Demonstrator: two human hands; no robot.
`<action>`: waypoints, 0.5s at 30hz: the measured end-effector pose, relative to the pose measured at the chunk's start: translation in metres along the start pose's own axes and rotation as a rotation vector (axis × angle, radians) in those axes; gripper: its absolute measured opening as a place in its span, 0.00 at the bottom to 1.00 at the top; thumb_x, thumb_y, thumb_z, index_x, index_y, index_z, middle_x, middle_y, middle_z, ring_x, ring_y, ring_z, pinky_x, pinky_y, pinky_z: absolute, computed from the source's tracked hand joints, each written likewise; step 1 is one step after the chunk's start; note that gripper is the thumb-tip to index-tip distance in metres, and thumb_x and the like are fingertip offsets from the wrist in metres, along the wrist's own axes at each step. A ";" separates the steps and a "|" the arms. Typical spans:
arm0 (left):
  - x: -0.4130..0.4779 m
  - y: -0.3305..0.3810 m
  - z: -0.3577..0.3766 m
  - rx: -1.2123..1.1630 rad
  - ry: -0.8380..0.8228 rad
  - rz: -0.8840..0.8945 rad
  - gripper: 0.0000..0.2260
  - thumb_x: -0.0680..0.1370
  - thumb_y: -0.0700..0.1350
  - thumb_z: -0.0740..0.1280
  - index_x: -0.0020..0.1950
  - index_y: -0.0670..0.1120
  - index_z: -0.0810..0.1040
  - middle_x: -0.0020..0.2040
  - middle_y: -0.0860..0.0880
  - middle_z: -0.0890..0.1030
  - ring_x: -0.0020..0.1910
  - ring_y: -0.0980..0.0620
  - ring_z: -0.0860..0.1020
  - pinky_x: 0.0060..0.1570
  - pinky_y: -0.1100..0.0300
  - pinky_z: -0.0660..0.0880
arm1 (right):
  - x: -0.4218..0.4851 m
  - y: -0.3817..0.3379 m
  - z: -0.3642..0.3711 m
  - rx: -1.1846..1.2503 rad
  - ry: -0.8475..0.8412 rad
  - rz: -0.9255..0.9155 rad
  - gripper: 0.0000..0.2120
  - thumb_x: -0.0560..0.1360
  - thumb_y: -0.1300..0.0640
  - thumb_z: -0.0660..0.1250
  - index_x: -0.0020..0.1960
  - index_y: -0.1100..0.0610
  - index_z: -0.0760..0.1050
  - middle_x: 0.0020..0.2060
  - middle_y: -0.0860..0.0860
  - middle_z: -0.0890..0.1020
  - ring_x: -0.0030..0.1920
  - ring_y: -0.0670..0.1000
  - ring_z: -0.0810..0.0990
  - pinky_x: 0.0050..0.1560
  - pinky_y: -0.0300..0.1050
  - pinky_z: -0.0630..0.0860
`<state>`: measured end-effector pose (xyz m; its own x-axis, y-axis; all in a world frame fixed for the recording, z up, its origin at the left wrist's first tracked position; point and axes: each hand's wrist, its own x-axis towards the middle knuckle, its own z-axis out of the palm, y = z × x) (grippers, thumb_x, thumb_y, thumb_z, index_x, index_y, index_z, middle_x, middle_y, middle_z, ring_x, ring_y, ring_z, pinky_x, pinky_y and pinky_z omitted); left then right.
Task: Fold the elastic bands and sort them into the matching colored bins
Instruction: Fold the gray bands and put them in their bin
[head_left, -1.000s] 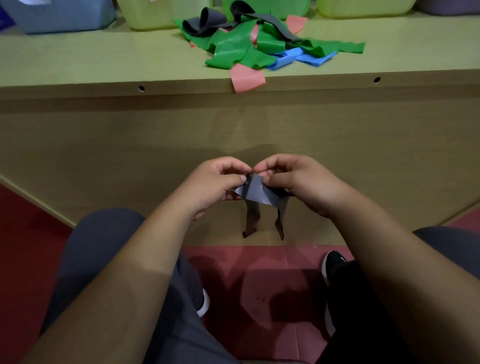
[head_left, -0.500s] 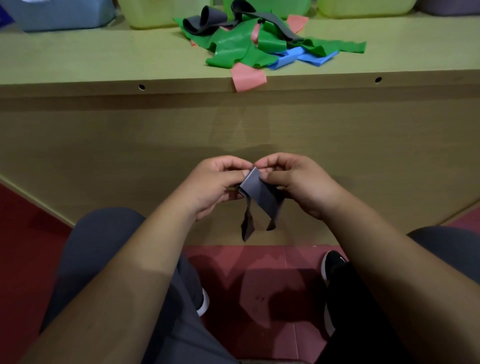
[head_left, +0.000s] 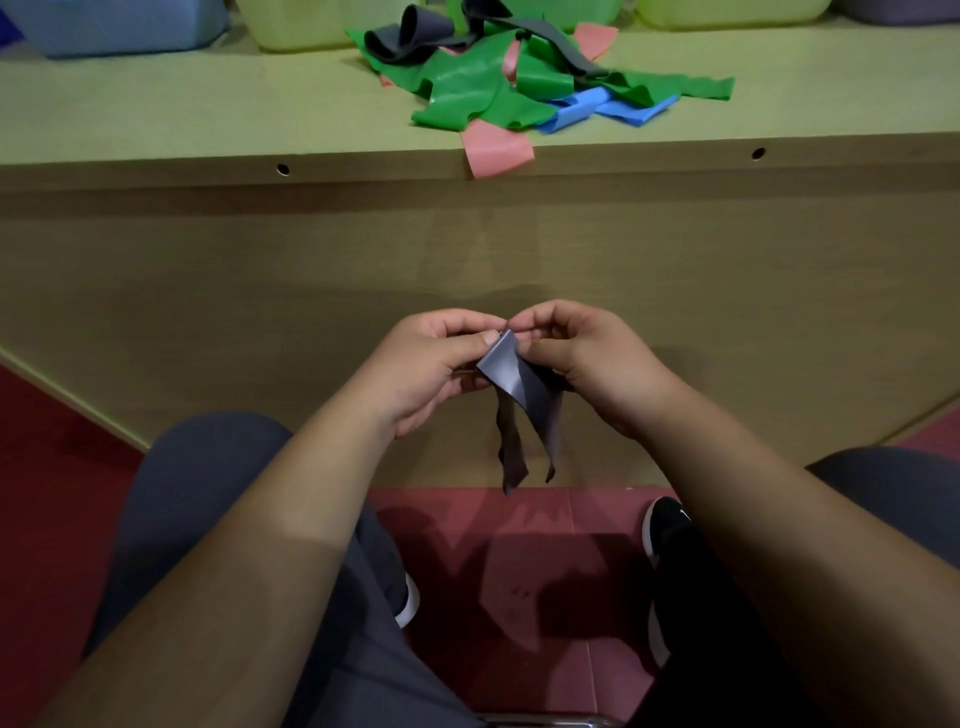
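- just in the last second, you have turned the folded part of the grey band (head_left: 519, 384) between your hands. it lay flatter and wider before, and now it stands as a slanted panel with its top corner up between your thumbs.
- your left hand (head_left: 431, 364) pinches the panel's left edge, and your right hand (head_left: 587, 358) pinches the top corner and right side. both hands are grasping the band.
- two tails hang from the fold, much where they hung before. i judge the fold only partly made, with loose length left to take up.
- the band is in the air in front of your lap, below the front edge of the surface (head_left: 156, 114), touching nothing but your fingers.
- it looks thin, limp and slightly glossy. the panel catches the light, while the tails are darker with wavy edges, and one hangs a little lower than the other.
- on the surface, the pile (head_left: 483, 93) is as it was: green bands on top, blue ones at the right, a pink band (head_left: 498, 153) drooping over the front edge, and more grey bands (head_left: 405, 34) at the back.
- bins line the back edge, with a blue bin (head_left: 114, 26) at the left, yellow-green ones beside it and a dark bin (head_left: 904, 10) at the far right, cut off by the frame. i cannot tell which one is meant for grey, so check the colour before you drop the band in.
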<state>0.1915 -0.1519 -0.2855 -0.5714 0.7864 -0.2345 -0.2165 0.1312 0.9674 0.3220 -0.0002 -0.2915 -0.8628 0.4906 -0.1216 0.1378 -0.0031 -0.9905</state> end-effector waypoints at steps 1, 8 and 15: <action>0.000 0.000 0.000 -0.004 0.001 -0.002 0.07 0.82 0.37 0.70 0.59 0.42 0.85 0.51 0.44 0.88 0.49 0.52 0.85 0.50 0.58 0.82 | 0.000 0.001 0.000 -0.004 0.001 -0.002 0.09 0.81 0.66 0.71 0.55 0.54 0.83 0.46 0.48 0.87 0.45 0.44 0.82 0.48 0.38 0.76; 0.001 -0.003 0.000 -0.011 0.006 0.024 0.09 0.82 0.36 0.70 0.61 0.42 0.85 0.52 0.45 0.87 0.51 0.51 0.85 0.52 0.56 0.82 | 0.001 0.002 0.003 -0.015 0.049 -0.012 0.10 0.80 0.67 0.71 0.53 0.53 0.83 0.45 0.46 0.86 0.46 0.43 0.82 0.52 0.41 0.76; 0.001 -0.003 0.000 -0.049 0.024 0.018 0.07 0.82 0.38 0.70 0.60 0.42 0.84 0.48 0.46 0.85 0.47 0.52 0.84 0.47 0.60 0.82 | 0.001 0.001 0.003 -0.008 0.077 0.016 0.06 0.80 0.63 0.73 0.53 0.53 0.84 0.41 0.43 0.87 0.41 0.39 0.83 0.44 0.35 0.75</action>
<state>0.1919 -0.1513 -0.2886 -0.5939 0.7739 -0.2197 -0.2444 0.0867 0.9658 0.3202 -0.0020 -0.2932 -0.8206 0.5560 -0.1322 0.1558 -0.0050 -0.9878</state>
